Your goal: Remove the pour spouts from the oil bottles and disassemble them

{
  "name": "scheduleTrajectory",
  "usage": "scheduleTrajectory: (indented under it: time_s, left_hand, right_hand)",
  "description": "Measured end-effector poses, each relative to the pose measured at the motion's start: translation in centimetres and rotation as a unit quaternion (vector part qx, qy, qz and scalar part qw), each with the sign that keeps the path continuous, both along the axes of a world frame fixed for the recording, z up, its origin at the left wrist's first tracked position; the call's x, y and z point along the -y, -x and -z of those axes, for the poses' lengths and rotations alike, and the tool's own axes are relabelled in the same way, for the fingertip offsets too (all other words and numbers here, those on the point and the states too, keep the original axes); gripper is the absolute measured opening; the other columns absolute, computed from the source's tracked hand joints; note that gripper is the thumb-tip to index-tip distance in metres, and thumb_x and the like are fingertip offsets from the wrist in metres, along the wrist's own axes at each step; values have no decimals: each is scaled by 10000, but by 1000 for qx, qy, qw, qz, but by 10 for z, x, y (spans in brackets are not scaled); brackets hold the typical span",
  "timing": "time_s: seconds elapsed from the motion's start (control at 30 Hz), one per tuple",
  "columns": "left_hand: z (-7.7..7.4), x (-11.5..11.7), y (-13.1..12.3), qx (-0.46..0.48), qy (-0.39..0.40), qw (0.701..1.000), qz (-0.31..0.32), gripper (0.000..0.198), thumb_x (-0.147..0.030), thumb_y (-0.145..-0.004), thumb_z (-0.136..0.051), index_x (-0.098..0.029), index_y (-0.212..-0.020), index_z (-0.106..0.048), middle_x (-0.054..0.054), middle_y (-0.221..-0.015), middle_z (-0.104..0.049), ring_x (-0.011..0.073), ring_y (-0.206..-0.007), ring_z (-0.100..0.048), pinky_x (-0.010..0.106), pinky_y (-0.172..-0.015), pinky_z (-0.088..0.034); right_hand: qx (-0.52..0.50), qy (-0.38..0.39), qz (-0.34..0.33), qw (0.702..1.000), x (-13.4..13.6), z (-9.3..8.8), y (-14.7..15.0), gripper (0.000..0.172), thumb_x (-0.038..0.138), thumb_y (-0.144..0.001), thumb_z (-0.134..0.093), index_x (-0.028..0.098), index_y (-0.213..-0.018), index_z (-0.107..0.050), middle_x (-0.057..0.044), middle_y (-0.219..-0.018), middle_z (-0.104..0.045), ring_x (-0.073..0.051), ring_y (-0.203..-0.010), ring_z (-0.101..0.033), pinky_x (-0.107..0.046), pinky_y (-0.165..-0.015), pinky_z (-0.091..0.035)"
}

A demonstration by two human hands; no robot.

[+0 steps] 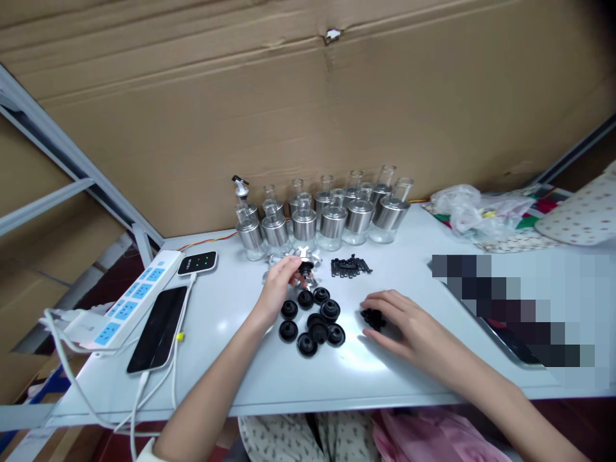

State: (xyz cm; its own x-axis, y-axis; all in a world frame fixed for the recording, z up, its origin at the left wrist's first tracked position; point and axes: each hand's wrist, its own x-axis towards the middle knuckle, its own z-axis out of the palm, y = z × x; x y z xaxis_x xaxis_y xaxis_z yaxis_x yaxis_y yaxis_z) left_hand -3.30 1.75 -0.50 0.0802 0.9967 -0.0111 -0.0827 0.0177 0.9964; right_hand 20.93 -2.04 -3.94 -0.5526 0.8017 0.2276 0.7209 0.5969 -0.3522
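Note:
My left hand (pixel 279 283) is closed on a pourer spout (pixel 305 267), a silver top with a black lower end, held just above the table. Under and behind it lie more silver spout parts (pixel 276 258), partly hidden. Several round black stoppers (pixel 330 310) lie loose between my hands, a few overlapping. My right hand (pixel 402 321) rests over a small heap of tiny black parts (pixel 373 319), thumb and fingers apart around it; whether a piece is gripped is unclear. Small black levers (pixel 350 265) lie in a pile behind.
Glass bottles with steel bands (pixel 333 222) stand in two rows at the back, one wearing a pourer (pixel 240 187). To the left are a power strip (pixel 129 301), phone (pixel 158 330), small device (pixel 197 263) and white cables. Plastic bags (pixel 464 208) lie at the right.

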Motion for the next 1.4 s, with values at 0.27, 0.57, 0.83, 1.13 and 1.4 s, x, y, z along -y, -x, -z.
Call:
scheduleTrajectory:
  time_s: [0.27,0.57,0.83,1.13,1.4]
  left_hand:
    - [2,2,0,-8,-3,1000,11,268,-424,-763,-513,-160,-732,-544,19,-713,-626,124,-603,-524,263,-615,-332]
    - [-1,2,0,-1,-1,1000,7,272,-430,-761,-527,-160,-728,-547,13,-710,-624,119,-605,-526,256,-618,-339]
    - [1,1,1,-10,-3,1000,4,273,-428,-760,-516,-159,-754,-560,22,-735,-620,128,-618,-531,259,-624,-340]
    - [1,1,2,-16,-1,1000,0,273,-429,-747,-523,-160,-759,-566,20,-716,-622,130,-615,-533,258,-629,-344]
    - [1,1,1,1,-9,1000,13,238,-397,-767,-536,-160,-765,-561,18,-742,-660,120,-612,-551,251,-624,-343]
  right_hand:
    - [75,-118,25,990,23,19,2,798,478,-894,-418,142,-1491,-8,-158,-1514,-246,-305,-1385,-251,-540,-1071,-316]
    - [131,-94,-12,987,18,27,7,864,546,-880,-403,178,-1476,101,-139,-1510,-227,-296,-1386,-233,-566,-1071,-312]
    - [138,-41,-17,989,15,27,6,855,552,-880,-393,185,-1469,106,-113,-1530,-152,-277,-1409,-140,-581,-1099,-229]
    - [43,83,7,996,15,17,1,753,568,-894,-314,213,-1486,-14,-65,-1544,-111,-265,-1410,-88,-537,-1127,-123]
    - [-279,148,103,943,-6,-3,-2,557,489,-944,-132,260,-1391,-372,-75,-1437,-429,-234,-1306,-417,-432,-1059,-375]
